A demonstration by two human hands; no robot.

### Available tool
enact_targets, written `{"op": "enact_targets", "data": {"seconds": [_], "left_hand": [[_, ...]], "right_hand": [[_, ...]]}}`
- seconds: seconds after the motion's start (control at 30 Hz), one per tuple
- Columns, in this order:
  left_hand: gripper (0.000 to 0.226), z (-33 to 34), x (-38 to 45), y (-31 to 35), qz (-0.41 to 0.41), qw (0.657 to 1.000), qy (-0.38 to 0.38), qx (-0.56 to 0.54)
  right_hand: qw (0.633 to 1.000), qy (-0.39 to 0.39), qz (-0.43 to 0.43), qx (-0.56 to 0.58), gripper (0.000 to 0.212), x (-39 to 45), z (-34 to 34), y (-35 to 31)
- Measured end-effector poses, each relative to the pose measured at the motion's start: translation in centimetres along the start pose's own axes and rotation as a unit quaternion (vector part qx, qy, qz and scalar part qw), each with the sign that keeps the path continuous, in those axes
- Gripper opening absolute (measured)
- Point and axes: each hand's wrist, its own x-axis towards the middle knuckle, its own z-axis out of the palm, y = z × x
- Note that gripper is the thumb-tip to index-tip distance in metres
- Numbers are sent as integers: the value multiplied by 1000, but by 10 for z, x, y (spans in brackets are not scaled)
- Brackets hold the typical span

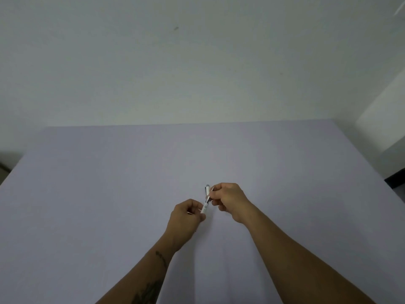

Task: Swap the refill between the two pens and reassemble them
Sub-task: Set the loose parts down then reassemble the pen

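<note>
A white pen (205,205) with a silver middle ring and a grey top end is held above the table between both hands, slanting from lower left to upper right. My left hand (186,218) pinches its lower barrel end. My right hand (230,199) grips the upper half by the silver ring. A thin pale stick, perhaps a refill (192,212), shows by my left fingers; another thin piece lies along the pen's top at my right fingers. The second pen is not visible.
The table (109,194) is covered in pale lilac cloth and runs to a far edge against a white wall (197,62). A white block stands at the right beyond the table corner. Dark floor shows at the far left and right edges.
</note>
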Motion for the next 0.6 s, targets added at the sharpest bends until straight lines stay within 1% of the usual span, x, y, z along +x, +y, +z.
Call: {"op": "enact_targets", "data": {"seconds": [0.1, 0.23, 0.33, 0.5, 0.6], "left_hand": [[12, -1, -4, 1, 1, 1000, 2, -16], [12, -3, -8, 0, -1, 1000, 2, -16], [13, -5, -11, 0, 1, 1000, 6, -12], [14, -5, -13, 2, 5, 1000, 6, -3], [15, -6, -13, 2, 5, 1000, 3, 7]], "right_hand": [[1000, -6, -4, -4, 10, -3, -2, 0], [999, -13, -10, -29, 8, -9, -4, 1], [998, -13, -21, -65, 7, -13, -6, 0], [989, -9, -62, -132, 8, -16, -8, 0], [985, -12, -82, -149, 10, -15, -10, 1]]}}
